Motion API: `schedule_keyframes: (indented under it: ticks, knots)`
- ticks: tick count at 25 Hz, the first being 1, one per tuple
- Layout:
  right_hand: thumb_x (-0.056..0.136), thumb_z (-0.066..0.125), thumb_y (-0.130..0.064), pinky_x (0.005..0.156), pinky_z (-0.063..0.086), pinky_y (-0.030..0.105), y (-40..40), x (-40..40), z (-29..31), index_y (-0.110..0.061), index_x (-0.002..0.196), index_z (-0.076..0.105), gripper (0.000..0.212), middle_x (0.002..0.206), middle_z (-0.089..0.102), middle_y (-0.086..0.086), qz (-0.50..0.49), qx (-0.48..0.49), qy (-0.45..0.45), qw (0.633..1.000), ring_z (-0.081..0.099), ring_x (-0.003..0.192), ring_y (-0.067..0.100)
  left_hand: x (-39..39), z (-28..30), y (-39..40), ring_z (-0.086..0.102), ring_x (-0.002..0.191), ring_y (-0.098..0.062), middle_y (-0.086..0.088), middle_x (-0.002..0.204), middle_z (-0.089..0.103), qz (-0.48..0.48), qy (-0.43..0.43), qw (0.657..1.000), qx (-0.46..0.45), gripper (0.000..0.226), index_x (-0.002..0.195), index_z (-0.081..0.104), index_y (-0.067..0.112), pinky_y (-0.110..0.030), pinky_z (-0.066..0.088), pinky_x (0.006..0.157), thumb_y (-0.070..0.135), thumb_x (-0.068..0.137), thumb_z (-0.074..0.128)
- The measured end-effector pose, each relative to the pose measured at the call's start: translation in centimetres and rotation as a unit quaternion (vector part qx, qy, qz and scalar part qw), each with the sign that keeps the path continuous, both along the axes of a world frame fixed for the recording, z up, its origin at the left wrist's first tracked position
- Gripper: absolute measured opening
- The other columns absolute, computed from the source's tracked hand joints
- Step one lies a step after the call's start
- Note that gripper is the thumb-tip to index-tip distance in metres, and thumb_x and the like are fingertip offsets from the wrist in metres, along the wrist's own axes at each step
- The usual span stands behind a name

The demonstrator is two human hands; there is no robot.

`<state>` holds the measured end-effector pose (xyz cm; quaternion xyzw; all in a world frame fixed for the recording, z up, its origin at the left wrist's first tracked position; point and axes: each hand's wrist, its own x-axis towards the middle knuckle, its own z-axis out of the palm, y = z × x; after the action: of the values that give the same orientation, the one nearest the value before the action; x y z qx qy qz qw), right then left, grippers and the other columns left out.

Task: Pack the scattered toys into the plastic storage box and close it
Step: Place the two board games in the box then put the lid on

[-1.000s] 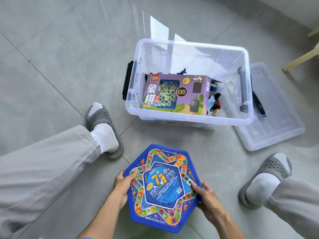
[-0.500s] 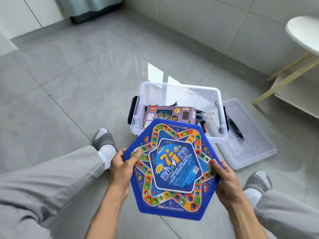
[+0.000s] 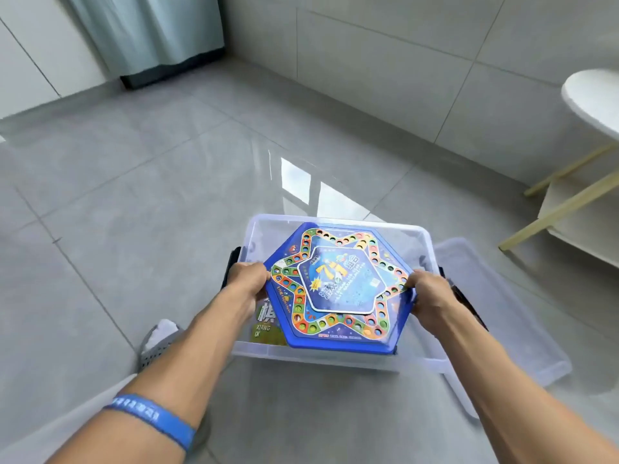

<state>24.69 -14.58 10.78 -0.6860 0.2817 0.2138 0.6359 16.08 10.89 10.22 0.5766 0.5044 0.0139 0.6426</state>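
Grey tile floor (image 3: 134, 195) | left hand (image 3: 246, 279), right hand (image 3: 430, 296) grip hexagonal game board (image 3: 338, 289) | storage box (image 3: 335, 358) contents mostly hidden

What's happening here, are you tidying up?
A person is packing toys away. Both hands, left hand and right hand, grip a blue hexagonal board game by its edges, holding it over the clear storage box, above a purple game box inside. The lid lies on the floor alongside.

The hexagonal game board (image 3: 338, 289) sits over the storage box (image 3: 338, 358), lid (image 3: 522, 329) to its right.
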Motion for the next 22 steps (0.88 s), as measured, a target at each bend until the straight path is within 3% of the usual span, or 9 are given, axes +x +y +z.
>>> schedule_keyframes:
  ticks: [2, 6, 9, 11, 13, 15, 18, 20, 22]
  knots:
    - [0.079, 0.034, 0.013, 0.056, 0.042, 0.030, 0.2, 0.9, -2.5, -0.003, 0.079, 0.054, 0.025, 0.085, 0.057, 0.019, 0.016, -0.022, 0.023, 0.999, 0.055, 0.063, 0.030, 0.9, -2.7, 0.1, 0.062, 0.053, -0.020, -0.010, 0.069, 0.064, 0.014, 0.031, 0.999, -0.005, 0.020, 0.074, 0.055, 0.004, -0.033, 0.058, 0.060, -0.010, 0.083, 0.044]
    - [0.085, 0.033, 0.010, 0.058, 0.052, 0.033, 0.5, 0.9, -4.2, -0.005, 0.090, 0.059, 0.030, 0.069, 0.067, 0.012, 0.028, -0.003, 0.028, 0.999, 0.063, 0.057, 0.027, 1.1, -5.3, 0.0, 0.068, 0.067, -0.026, -0.009, 0.072, 0.068, 0.005, 0.039, 0.999, 0.030, 0.021, 0.074, 0.061, 0.005, -0.046, 0.060, 0.079, -0.007, 0.081, 0.045]
    - [0.082, 0.034, 0.010, 0.075, 0.055, 0.046, 0.1, 0.5, -3.6, -0.002, 0.084, 0.053, 0.023, 0.080, 0.064, 0.017, -0.002, -0.002, 0.040, 0.999, 0.062, 0.066, 0.033, 0.9, -4.5, -0.3, 0.068, 0.069, -0.025, -0.008, 0.078, 0.068, 0.031, 0.007, 0.999, 0.022, 0.023, 0.099, 0.062, 0.006, -0.040, 0.060, 0.073, -0.007, 0.085, 0.048]
    - [0.075, 0.032, 0.012, 0.082, 0.054, 0.055, -0.5, -0.6, -3.1, 0.002, 0.087, 0.052, 0.025, 0.090, 0.062, 0.021, -0.042, 0.024, 0.080, 0.996, 0.062, 0.075, 0.039, 0.5, -3.7, -0.1, 0.066, 0.063, -0.022, -0.009, 0.081, 0.066, 0.048, -0.028, 0.997, -0.044, 0.022, 0.106, 0.058, 0.008, -0.033, 0.057, 0.061, -0.004, 0.089, 0.053]
    - [0.072, 0.029, 0.013, 0.068, 0.055, 0.057, -1.1, -2.1, -3.1, 0.006, 0.096, 0.052, 0.035, 0.098, 0.063, 0.026, -0.067, 0.044, 0.106, 0.991, 0.066, 0.073, 0.041, -0.3, -3.1, -0.3, 0.062, 0.060, -0.021, -0.012, 0.082, 0.066, -0.003, -0.005, 0.994, -0.113, 0.018, 0.103, 0.060, 0.005, -0.028, 0.054, 0.052, 0.000, 0.087, 0.054]
    - [0.075, 0.027, 0.014, 0.053, 0.054, 0.055, -1.1, -3.6, -2.6, 0.006, 0.093, 0.051, 0.031, 0.092, 0.063, 0.026, -0.079, 0.057, 0.119, 0.988, 0.065, 0.060, 0.041, -0.9, -3.4, -0.9, 0.062, 0.062, -0.025, -0.016, 0.085, 0.066, -0.044, 0.030, 0.992, -0.114, 0.018, 0.094, 0.062, 0.000, -0.030, 0.055, 0.049, -0.005, 0.081, 0.051]
    - [0.074, 0.034, 0.017, 0.064, 0.054, 0.060, -0.6, -4.3, -2.2, 0.005, 0.095, 0.051, 0.029, 0.092, 0.062, 0.025, -0.046, 0.039, 0.117, 0.991, 0.063, 0.067, 0.043, -0.8, -3.8, -0.5, 0.065, 0.066, -0.031, -0.022, 0.096, 0.068, -0.048, 0.030, 0.995, -0.079, 0.019, 0.095, 0.063, -0.005, -0.037, 0.057, 0.047, -0.011, 0.083, 0.051]
    - [0.075, 0.043, 0.013, 0.057, 0.058, 0.047, -0.3, -3.9, -1.5, 0.002, 0.102, 0.053, 0.030, 0.094, 0.064, 0.023, 0.035, -0.019, 0.121, 0.992, 0.063, 0.068, 0.039, -0.3, -3.9, 0.2, 0.066, 0.068, -0.032, -0.023, 0.101, 0.069, -0.073, 0.033, 0.994, -0.077, 0.026, 0.109, 0.063, -0.007, -0.040, 0.058, 0.048, -0.011, 0.086, 0.051]
    - [0.076, 0.055, 0.001, 0.049, 0.050, 0.029, -0.7, -3.6, -1.2, -0.002, 0.106, 0.057, 0.030, 0.094, 0.066, 0.017, 0.149, -0.092, 0.124, 0.977, 0.065, 0.065, 0.029, 0.3, -4.4, 0.6, 0.067, 0.071, -0.031, -0.022, 0.106, 0.069, -0.104, 0.046, 0.991, -0.067, 0.026, 0.113, 0.062, -0.004, -0.040, 0.058, 0.050, -0.008, 0.089, 0.051]
